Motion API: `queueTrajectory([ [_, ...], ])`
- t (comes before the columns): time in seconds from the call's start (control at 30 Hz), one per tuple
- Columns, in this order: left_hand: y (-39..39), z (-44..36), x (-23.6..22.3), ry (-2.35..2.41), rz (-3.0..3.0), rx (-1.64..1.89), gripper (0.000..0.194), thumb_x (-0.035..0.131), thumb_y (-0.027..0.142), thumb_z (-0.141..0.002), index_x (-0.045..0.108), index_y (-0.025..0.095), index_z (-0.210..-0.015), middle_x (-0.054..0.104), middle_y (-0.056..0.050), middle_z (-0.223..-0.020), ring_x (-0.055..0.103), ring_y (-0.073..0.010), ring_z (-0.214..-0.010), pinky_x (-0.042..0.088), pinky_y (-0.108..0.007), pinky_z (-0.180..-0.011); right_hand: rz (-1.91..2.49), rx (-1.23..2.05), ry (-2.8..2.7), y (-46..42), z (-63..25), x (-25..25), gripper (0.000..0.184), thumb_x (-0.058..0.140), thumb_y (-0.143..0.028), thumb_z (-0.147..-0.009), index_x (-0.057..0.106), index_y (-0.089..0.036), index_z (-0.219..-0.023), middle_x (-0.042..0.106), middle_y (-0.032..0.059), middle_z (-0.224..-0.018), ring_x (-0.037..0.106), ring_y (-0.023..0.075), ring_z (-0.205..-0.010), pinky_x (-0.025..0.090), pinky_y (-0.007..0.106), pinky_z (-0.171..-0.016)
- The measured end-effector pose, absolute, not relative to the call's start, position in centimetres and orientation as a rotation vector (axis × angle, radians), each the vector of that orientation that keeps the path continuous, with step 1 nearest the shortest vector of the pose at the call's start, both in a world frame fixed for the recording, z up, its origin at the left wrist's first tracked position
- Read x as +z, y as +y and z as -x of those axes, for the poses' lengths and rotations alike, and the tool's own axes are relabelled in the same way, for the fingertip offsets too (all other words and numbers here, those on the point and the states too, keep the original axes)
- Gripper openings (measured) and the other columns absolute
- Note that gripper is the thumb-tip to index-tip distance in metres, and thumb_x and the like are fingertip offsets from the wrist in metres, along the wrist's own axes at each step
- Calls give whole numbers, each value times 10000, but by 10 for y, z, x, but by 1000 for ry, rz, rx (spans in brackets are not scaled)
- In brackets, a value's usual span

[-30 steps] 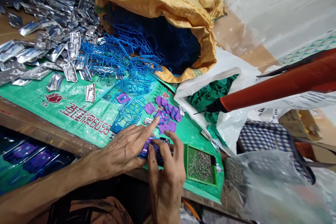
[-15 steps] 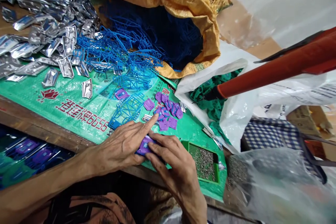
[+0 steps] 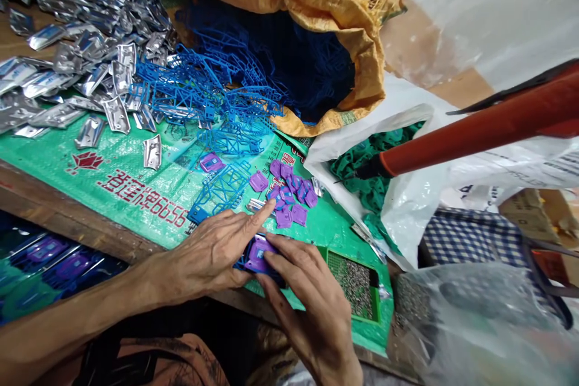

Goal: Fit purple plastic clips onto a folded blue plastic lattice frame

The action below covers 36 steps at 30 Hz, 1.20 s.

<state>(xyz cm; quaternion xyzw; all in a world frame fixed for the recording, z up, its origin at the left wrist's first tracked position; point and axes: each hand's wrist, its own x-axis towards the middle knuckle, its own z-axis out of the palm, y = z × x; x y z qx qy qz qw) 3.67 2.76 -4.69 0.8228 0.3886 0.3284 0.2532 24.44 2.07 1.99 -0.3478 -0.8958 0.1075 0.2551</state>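
Observation:
Between my two hands, at the table's near edge, is a purple plastic plate (image 3: 259,254) set on a dark blue frame, mostly covered by my fingers. My left hand (image 3: 217,247) grips its left side, index finger stretched out past it. From the right, my right hand (image 3: 305,286) holds the other side, fingertips on the purple plate. Just beyond lies a pile of loose purple plates (image 3: 289,190). A single blue lattice frame (image 3: 221,187) rests beyond my left hand, with another purple plate (image 3: 211,162) at its far end.
Shiny silver parts (image 3: 90,42) are heaped at the far left. Blue frames spill from a yellow woven sack (image 3: 380,81). A green tray (image 3: 377,301) of small metal pieces stands at right. A red-orange pole-like tool (image 3: 452,148) juts over a white bag (image 3: 409,229) of green parts.
My right hand has shifted slightly right and down, baring more of the purple plate and dark frame. My left hand stays almost still. The whole view has drifted a little.

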Motion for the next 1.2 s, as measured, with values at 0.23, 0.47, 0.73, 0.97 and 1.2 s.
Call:
queueTrajectory([
  [0.23,26,-36,-50,1057,-2219,851,1025,643,269,-918,-76,196,-1645,587,-119,-1429,578,-277,-1264,426,-425,-1100,1007,425,-2527,27,-247,22,389,698,-162,-936,575,-203,-1303,695,61,-1352,609,191,-1200,512,397,-1061],
  [0.47,26,-36,-53,1029,-2201,875,1008,638,269,-921,-57,209,-1648,564,-117,-1463,543,-271,-1334,407,-416,-1120,1041,521,-2512,29,-244,25,330,695,-168,-939,603,-224,-1251,700,46,-1324,596,190,-1145,522,390,-1010],
  [0.73,28,-39,-51,1048,-2190,885,1032,663,305,-916,-56,197,-1648,637,-133,-1362,623,-295,-1232,476,-437,-1042,1087,432,-2525,27,-238,33,245,680,-176,-942,645,-225,-1179,733,58,-1246,641,217,-1024,576,418,-916],
  [0.97,22,-37,-48,1088,-2202,909,900,616,194,-891,97,214,-1626,563,-144,-1475,569,-292,-1339,438,-471,-1133,1096,577,-2483,33,-239,30,188,722,-236,-924,632,-207,-1087,740,45,-1135,622,210,-1016,542,414,-930],
  [1.2,23,-30,-42,941,-2314,1016,430,638,139,-884,504,210,-1285,658,-122,-1324,522,-298,-1393,434,-491,-1158,1233,669,-2260,23,-238,17,362,755,-190,-888,578,-237,-1200,703,42,-1127,657,204,-1062,553,365,-939],
])
